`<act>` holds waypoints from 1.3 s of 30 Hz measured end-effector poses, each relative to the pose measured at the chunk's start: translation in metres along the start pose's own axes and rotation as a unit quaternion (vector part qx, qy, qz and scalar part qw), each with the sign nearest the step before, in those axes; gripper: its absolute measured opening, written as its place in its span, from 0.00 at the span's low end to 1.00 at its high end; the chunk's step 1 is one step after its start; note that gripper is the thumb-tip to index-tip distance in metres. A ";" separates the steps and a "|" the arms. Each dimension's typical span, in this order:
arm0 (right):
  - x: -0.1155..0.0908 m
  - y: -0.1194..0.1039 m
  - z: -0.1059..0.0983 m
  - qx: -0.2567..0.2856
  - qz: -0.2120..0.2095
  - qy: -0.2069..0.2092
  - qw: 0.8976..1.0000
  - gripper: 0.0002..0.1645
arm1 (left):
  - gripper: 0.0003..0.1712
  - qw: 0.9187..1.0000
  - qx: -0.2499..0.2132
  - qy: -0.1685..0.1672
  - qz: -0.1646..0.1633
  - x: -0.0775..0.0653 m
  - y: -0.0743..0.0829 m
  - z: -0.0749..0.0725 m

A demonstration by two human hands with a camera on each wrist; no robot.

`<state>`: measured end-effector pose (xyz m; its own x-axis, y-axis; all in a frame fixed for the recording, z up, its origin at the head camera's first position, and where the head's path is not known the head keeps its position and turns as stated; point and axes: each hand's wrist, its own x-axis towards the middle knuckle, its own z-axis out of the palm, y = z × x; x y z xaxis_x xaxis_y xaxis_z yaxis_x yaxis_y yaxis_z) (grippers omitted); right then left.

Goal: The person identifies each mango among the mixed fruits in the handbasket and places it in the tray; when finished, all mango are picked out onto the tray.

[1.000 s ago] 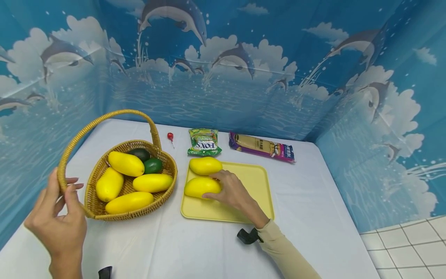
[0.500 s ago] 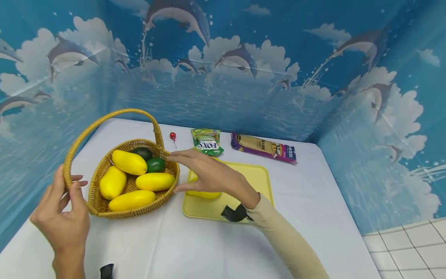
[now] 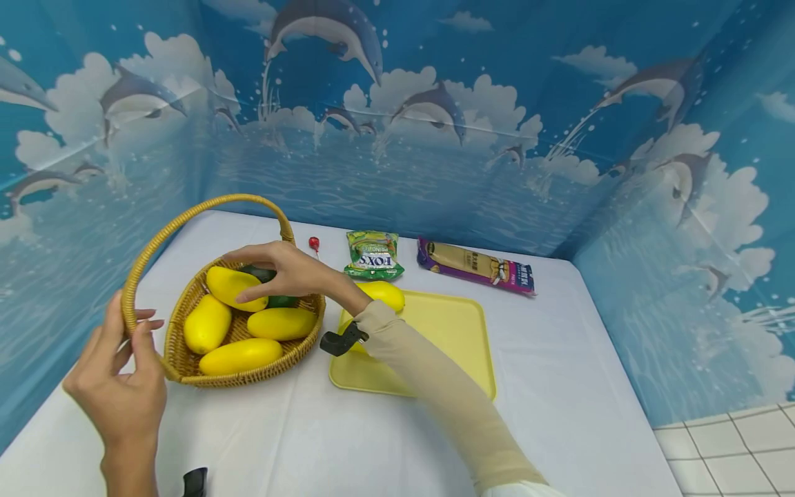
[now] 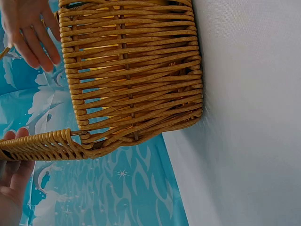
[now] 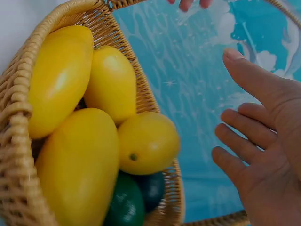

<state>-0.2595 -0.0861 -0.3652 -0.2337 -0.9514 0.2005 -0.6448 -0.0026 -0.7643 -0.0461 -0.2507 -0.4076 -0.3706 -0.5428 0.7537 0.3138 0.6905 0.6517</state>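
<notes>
At the far left, the left hand [image 3: 118, 379] grips the arched handle [image 3: 236, 198] of a wicker basket [image 3: 248, 378] between thumb and fingers. The basket stands on a white tablecloth [image 3: 385, 442]. In it lie four yellow mangoes: the left mango [image 3: 207, 324], the back mango [image 3: 226, 281], the front mango [image 3: 241, 357] and the right mango [image 3: 282, 323]. Two dark green avocados [image 5: 126, 205] lie at the basket's back, partly covered in the head view.

Over the back mango hovers the right hand [image 3: 292, 269], released and holding nothing; the right wrist view shows its fingers extended, apart from the fruit. Behind it, just right of the basket, lies a red lollipop [image 3: 314, 243], then a green FOX'S candy bag [image 3: 374, 255]. A yellow tray [image 3: 456, 331] bears another mango [image 3: 386, 295] near its back left corner, partly hidden by the right forearm in its beige sleeve [image 3: 435, 386]. Behind the tray lies a purple pasta packet [image 3: 475, 266].
</notes>
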 end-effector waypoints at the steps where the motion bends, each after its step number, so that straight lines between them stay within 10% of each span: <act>1: 0.004 0.004 0.003 0.018 0.001 0.009 1.000 0.42 | 0.32 1.000 0.000 -0.001 0.000 0.000 0.000 0.000; 8: 0.024 0.030 0.018 0.096 0.048 0.044 0.993 0.42 | 0.30 1.000 -0.010 0.002 0.001 0.000 0.002 0.000; 21: 0.029 0.051 0.031 0.075 0.139 0.045 0.986 0.43 | 0.31 1.000 -0.003 0.000 -0.003 -0.001 -0.001 0.000; 39: 0.023 0.050 0.024 0.092 0.117 0.034 0.988 0.42 | 0.30 1.000 0.024 0.001 -0.013 0.000 0.003 0.000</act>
<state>-0.2800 -0.1160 -0.4139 -0.4131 -0.9098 0.0399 -0.4257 0.1542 -0.8916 -0.0451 -0.2486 -0.4054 -0.3772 -0.5615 0.7365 0.2610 0.6986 0.6663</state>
